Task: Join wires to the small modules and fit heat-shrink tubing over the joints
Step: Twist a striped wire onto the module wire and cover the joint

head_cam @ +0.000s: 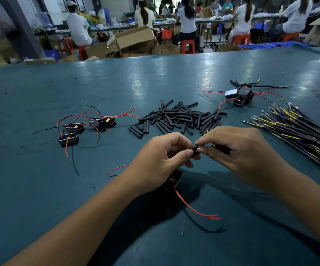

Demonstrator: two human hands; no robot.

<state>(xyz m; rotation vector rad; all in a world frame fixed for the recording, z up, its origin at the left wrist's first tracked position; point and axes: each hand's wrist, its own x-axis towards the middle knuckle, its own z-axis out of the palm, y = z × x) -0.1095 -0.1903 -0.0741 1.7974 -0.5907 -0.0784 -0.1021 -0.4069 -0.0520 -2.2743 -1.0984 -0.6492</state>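
Head view
Left hand (162,157): pinches a short matte black tube (195,150), near centre.
Right hand (237,150): pinches the tube's other end, gripping a black wire (220,147).
Module (172,180): boxy, black, under left palm.
Tube pile (176,118): far centre on glossy teal table (40,189).

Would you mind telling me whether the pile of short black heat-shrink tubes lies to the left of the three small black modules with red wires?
No, the pile of short black heat-shrink tubes lies right of them.

modules (82,127) left, tubing (176,118) centre (wires (297,127) perhaps right)
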